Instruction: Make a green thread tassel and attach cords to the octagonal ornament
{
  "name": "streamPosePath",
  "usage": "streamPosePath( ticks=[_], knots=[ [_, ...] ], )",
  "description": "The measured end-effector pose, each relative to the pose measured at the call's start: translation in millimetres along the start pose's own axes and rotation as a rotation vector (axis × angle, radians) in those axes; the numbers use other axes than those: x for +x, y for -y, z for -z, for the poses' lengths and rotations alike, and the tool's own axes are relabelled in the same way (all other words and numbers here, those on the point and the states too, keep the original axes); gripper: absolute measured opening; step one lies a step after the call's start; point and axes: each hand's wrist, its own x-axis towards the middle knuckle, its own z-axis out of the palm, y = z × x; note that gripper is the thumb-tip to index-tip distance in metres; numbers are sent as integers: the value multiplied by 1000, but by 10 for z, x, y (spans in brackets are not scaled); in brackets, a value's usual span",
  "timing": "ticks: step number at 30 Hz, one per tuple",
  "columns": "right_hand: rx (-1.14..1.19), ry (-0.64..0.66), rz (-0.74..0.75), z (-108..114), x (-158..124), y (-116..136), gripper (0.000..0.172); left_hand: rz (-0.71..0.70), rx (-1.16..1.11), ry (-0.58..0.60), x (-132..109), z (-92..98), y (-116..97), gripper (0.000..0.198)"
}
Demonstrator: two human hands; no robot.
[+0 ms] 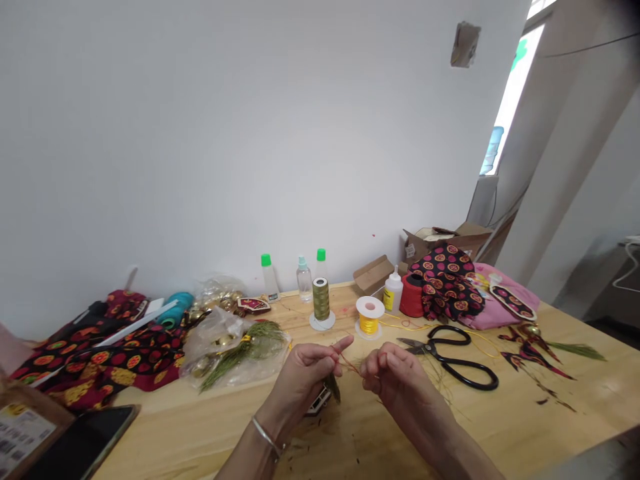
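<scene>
A thin red thread (pixel 350 363) runs between my two hands above the middle of the table. My left hand (pixel 310 367), with a bracelet at its wrist, pinches the thread between thumb and fingers, the index finger pointing out. My right hand (pixel 397 373) is closed with its fingertips on the thread's other side. Beneath my left hand hangs a dark green tassel (pixel 333 387), partly hidden. A dark ornament with a pale edge (pixel 320 401) shows under it, mostly covered by the hand. Black-handled scissors (pixel 445 357) lie open-bladed to the right of my right hand.
Behind my hands stand an olive thread spool (pixel 321 300), a yellow cord spool (pixel 369 323) and a glue bottle (pixel 393 293). Bundled green tassels (pixel 243 350) lie on plastic at left. Patterned fabric (pixel 120 353) and a phone (pixel 85 443) are further left; a pink bag (pixel 500 313) sits at right.
</scene>
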Motion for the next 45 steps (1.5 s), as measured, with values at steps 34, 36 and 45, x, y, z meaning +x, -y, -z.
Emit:
streamPosePath(
  ticks=[34,36,45],
  knots=[
    [-120,-118,-11,-26,208,140,22,157,176,249,-53,14,130,16],
    [-107,-109,-10,-35,216,138,22,151,196,251,-50,18,133,18],
    [-27,-67,15,-69,147,151,17,136,392,230,-33,-37,44,9]
  ],
)
